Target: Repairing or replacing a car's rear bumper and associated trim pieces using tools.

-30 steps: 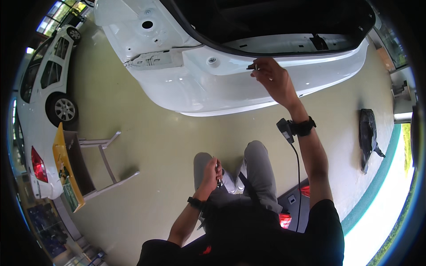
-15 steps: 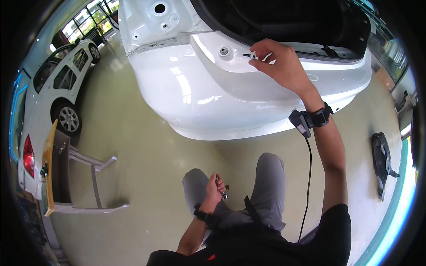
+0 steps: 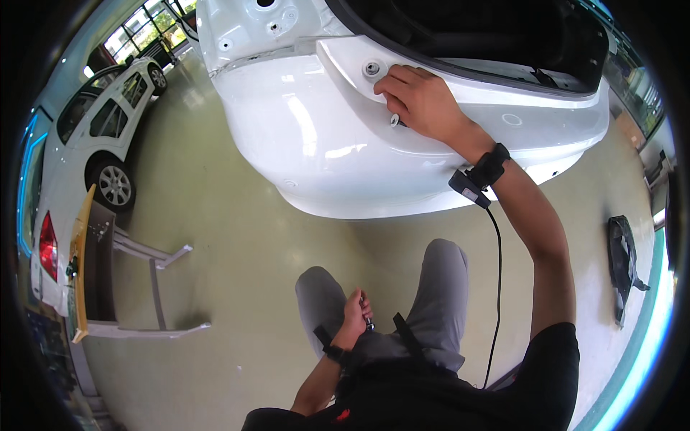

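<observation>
My right hand (image 3: 424, 104) is over the white rear body panel (image 3: 309, 136) of a car, its fingers curled just right of a round fitting (image 3: 371, 69) in the panel. A small bolt-like piece (image 3: 394, 121) with a round silver head and a dark shank sticks out below the curled fingers, held in the hand. Whether the fingertips pinch anything more is hidden. Low above my lap, my left hand (image 3: 356, 312) is closed around a small shiny metal tool (image 3: 369, 325); most of it is covered by the fingers, so its kind does not show.
Behind the panel is the dark boot opening (image 3: 489, 43) with its black seal. A black cable (image 3: 497, 287) hangs from a device on my right wrist. At left stand a wooden-topped table (image 3: 83, 266) and another white car (image 3: 108, 144). A black plastic piece (image 3: 624, 266) lies on the floor at right.
My right hand has moved left and slightly down, closer to the round fitting. The bolt-like piece has turned, its head now facing out below the fingers. My left hand stays closed, slightly shifted.
</observation>
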`<state>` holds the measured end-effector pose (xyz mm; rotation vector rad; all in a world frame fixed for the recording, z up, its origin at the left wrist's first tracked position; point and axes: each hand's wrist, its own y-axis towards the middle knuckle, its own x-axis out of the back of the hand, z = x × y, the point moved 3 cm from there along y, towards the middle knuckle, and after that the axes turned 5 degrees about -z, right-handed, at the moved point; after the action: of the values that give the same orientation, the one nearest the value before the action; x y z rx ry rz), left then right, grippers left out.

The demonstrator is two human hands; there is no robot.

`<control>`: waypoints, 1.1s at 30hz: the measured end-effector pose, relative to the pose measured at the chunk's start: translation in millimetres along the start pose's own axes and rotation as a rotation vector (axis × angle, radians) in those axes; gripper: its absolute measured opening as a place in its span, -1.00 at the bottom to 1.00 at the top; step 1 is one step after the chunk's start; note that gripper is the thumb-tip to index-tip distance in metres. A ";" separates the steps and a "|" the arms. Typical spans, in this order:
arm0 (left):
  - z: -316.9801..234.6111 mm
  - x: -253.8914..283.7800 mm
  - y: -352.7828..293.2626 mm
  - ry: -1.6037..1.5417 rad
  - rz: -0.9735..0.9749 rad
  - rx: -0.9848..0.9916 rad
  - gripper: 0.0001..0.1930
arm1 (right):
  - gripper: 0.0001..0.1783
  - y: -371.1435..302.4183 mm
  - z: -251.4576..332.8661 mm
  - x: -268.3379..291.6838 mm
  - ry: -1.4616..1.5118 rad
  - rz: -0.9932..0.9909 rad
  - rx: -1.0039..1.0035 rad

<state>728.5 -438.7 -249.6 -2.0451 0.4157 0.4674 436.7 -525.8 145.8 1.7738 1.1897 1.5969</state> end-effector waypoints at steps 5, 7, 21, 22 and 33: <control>9.1 -41.2 -5.6 -0.051 0.091 0.106 -0.73 | -0.85 4.0 1.3 1.1 -0.029 -0.003 -0.034; 6.0 -66.3 -8.9 -0.071 0.170 0.114 -0.72 | -0.86 0.5 2.1 -0.1 -0.021 -0.011 -0.029; 20.8 -16.9 11.9 0.075 0.112 0.113 -0.73 | -0.82 -17.7 8.4 26.4 0.439 0.266 -0.520; 25.9 -7.7 15.8 0.074 0.060 0.117 -0.73 | -0.85 -20.9 6.3 29.0 0.504 0.268 -0.605; 42.0 9.6 44.4 0.390 0.049 -0.082 -0.71 | -0.73 32.2 -34.0 43.5 0.591 -0.089 -0.404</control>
<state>709.4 -424.4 -306.7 -2.2121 0.6900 0.1114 411.0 -512.8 202.9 1.0117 1.0542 2.1993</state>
